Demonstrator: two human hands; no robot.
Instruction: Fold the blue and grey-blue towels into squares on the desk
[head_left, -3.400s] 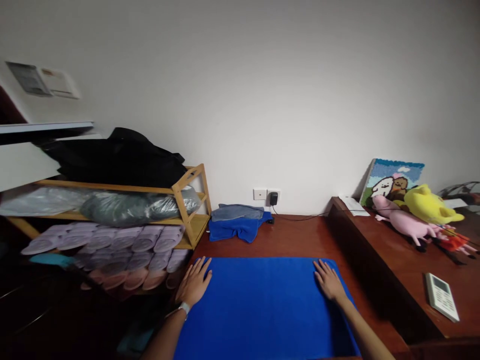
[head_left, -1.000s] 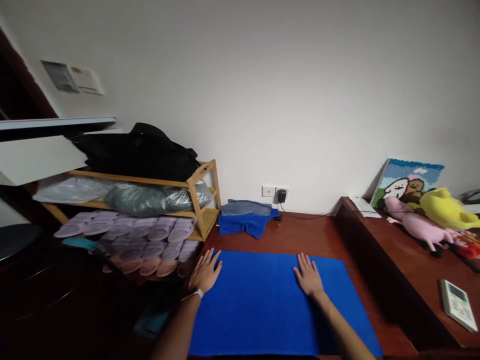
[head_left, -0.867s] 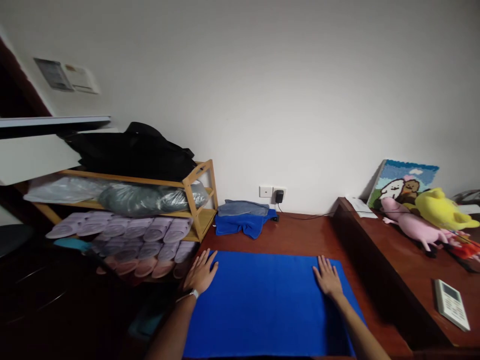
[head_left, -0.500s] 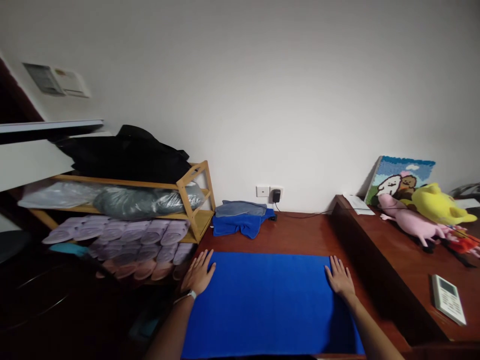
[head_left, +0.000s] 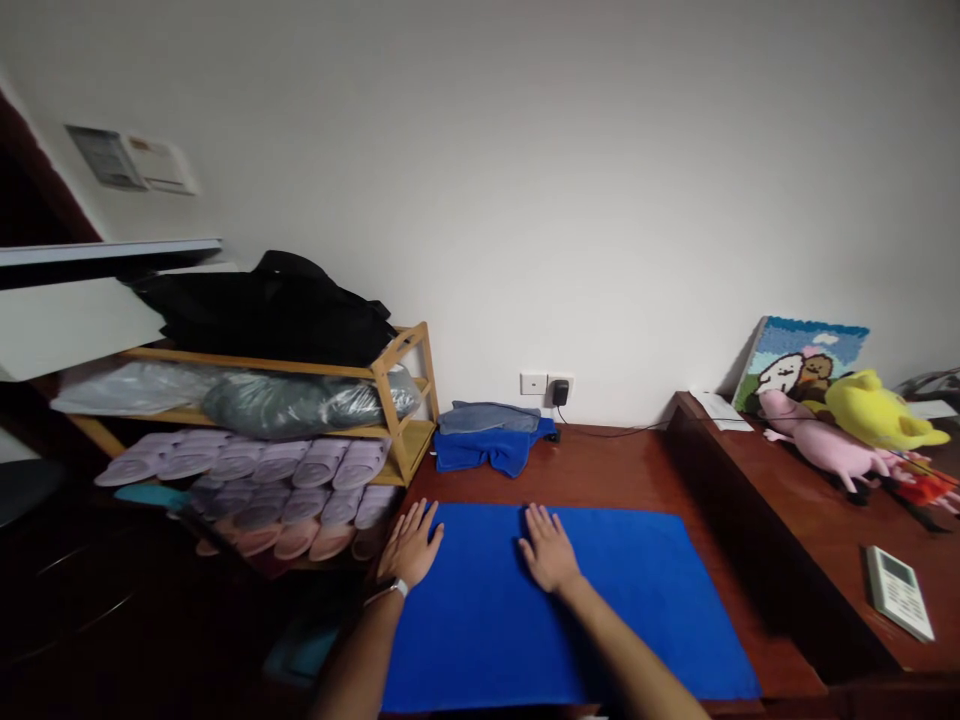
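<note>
A blue cloth [head_left: 480, 630] is spread out over the reddish-brown wooden table [head_left: 630, 470]. My left hand [head_left: 411, 545] lies with fingers apart at the cloth's far left corner, a watch on its wrist. Near the middle of the cloth's far edge, my right hand [head_left: 550, 550] rests with its fingers stretched out. Neither hand holds anything. Past the cloth, close to the wall, lie a crumpled blue cloth [head_left: 487, 452] and a grey-blue cloth [head_left: 491, 417].
On the left stands a wooden rack [head_left: 384, 390] with slippers [head_left: 274, 460] and a black bag [head_left: 277, 310]. A black plug [head_left: 560, 393] sits in the wall socket. The raised surface at right holds plush toys [head_left: 825, 440] and a white calculator-like device [head_left: 898, 590].
My right hand has moved left, from the cloth's far right corner to near the middle of its far edge. My left hand stays at the left corner. The view has shifted slightly.
</note>
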